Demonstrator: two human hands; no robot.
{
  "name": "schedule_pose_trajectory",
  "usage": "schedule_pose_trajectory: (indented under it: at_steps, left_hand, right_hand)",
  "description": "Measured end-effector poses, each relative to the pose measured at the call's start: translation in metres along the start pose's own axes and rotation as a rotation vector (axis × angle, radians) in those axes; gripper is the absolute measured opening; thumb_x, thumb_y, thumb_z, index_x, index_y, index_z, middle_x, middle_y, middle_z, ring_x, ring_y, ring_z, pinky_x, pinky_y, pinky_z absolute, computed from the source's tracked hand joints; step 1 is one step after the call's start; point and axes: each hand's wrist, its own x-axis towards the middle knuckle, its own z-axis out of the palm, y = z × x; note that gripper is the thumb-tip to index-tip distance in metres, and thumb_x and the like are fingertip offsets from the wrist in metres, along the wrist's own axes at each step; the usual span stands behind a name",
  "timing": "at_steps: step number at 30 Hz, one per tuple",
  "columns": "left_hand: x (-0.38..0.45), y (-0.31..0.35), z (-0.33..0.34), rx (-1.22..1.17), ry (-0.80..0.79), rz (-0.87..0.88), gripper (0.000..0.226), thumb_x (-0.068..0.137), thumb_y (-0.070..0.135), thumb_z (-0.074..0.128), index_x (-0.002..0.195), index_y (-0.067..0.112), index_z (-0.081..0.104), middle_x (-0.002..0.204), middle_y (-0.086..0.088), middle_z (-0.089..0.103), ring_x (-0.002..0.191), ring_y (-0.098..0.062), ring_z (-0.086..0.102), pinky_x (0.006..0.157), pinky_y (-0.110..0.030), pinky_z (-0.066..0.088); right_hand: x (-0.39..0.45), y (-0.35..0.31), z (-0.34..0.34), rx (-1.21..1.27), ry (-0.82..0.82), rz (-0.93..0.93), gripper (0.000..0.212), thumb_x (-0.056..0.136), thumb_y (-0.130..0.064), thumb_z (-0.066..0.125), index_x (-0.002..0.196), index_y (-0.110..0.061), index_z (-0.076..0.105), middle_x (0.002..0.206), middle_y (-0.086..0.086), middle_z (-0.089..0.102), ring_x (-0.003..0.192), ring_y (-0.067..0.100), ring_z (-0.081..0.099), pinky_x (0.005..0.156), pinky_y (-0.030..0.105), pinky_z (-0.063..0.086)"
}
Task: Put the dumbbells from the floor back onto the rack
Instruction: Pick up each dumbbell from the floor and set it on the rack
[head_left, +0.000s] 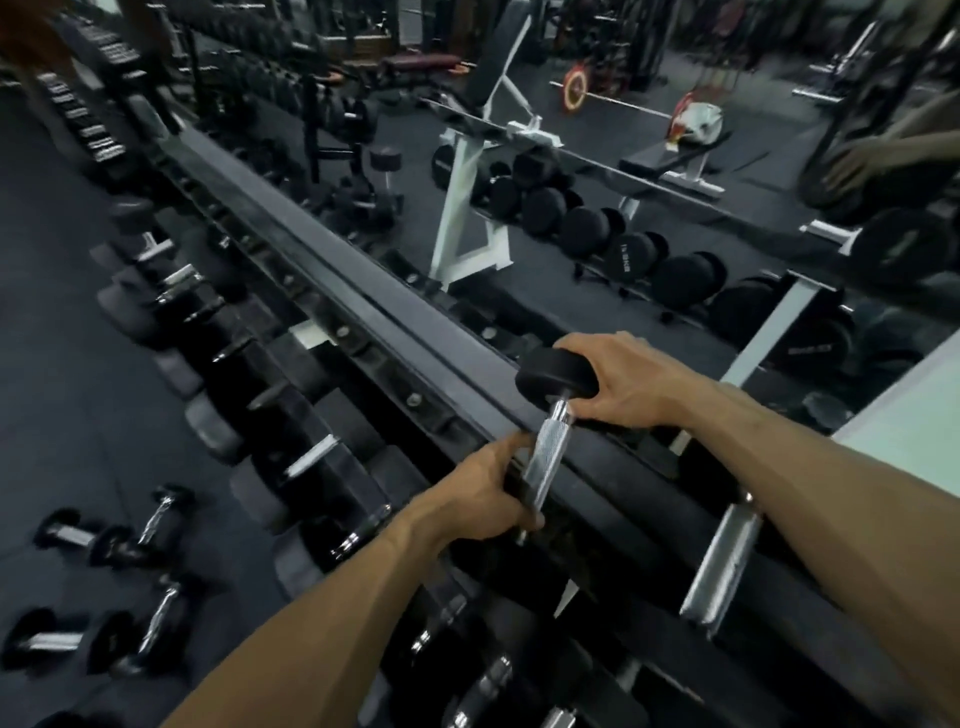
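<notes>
A small dumbbell (548, 452) with black round ends and a knurled chrome handle lies across the top rail of the long black rack (363, 312). My right hand (618, 379) curls over its far end. My left hand (485, 491) grips its near end, which the fingers mostly hide. Several small dumbbells (156, 525) lie on the dark floor at the lower left.
The rack's lower tiers hold several larger dumbbells (306, 462). A mirror behind the rack reflects a white rack (467, 208) of round dumbbells, benches and a loaded barbell (576, 88). Dark rubber floor (62, 415) spreads to the left.
</notes>
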Motion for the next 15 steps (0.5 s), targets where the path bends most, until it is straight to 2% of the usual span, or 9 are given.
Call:
schedule_pose_trajectory:
  at_steps: [4,7,9,12,15]
  left_hand:
    - [0.059,0.004,0.004,0.072,-0.035,-0.038,0.078,0.075,0.014,0.078,0.140,0.027,0.037,0.105,0.004,0.055,0.091,-0.016,0.061,0.072,-0.023,0.051]
    - [0.091,-0.003,0.007,0.101,-0.042,-0.076,0.075,0.076,0.014,0.078,0.139,0.026,0.040,0.103,0.005,0.055,0.091,-0.014,0.058,0.072,-0.020,0.049]
    - [0.105,-0.009,0.002,0.114,-0.082,-0.102,0.075,0.075,0.016,0.079,0.138,0.028,0.041,0.108,0.003,0.056,0.095,-0.015,0.059,0.079,-0.023,0.050]
    - [0.112,-0.022,-0.004,0.085,-0.079,-0.112,0.078,0.072,0.019,0.083,0.136,0.036,0.043,0.110,-0.003,0.061,0.098,-0.017,0.062,0.087,-0.029,0.053]
    - [0.110,-0.024,-0.004,0.080,-0.062,-0.116,0.077,0.070,0.020,0.084,0.135,0.038,0.047,0.105,-0.004,0.064,0.094,-0.017,0.064,0.088,-0.031,0.054]
  right_hand:
    - [0.032,0.048,0.002,0.027,-0.012,0.036,0.036,0.077,-0.024,0.074,0.110,-0.026,0.058,0.092,-0.006,0.068,0.079,0.013,0.066,0.076,0.034,0.055]
    - [0.054,0.078,0.021,0.059,-0.030,0.078,0.037,0.078,-0.024,0.073,0.111,-0.025,0.058,0.093,-0.004,0.068,0.082,0.017,0.067,0.079,0.036,0.055]
    - [0.064,0.092,0.032,0.107,-0.033,0.116,0.040,0.076,-0.028,0.074,0.112,-0.030,0.056,0.092,-0.007,0.067,0.082,0.016,0.067,0.078,0.037,0.056]
    - [0.074,0.095,0.037,0.138,-0.053,0.128,0.041,0.076,-0.030,0.072,0.113,-0.034,0.055,0.090,-0.009,0.067,0.079,0.016,0.066,0.077,0.038,0.056]
    - [0.077,0.091,0.035,0.121,-0.060,0.151,0.041,0.077,-0.029,0.071,0.114,-0.033,0.055,0.089,-0.006,0.067,0.079,0.020,0.066,0.078,0.043,0.057]
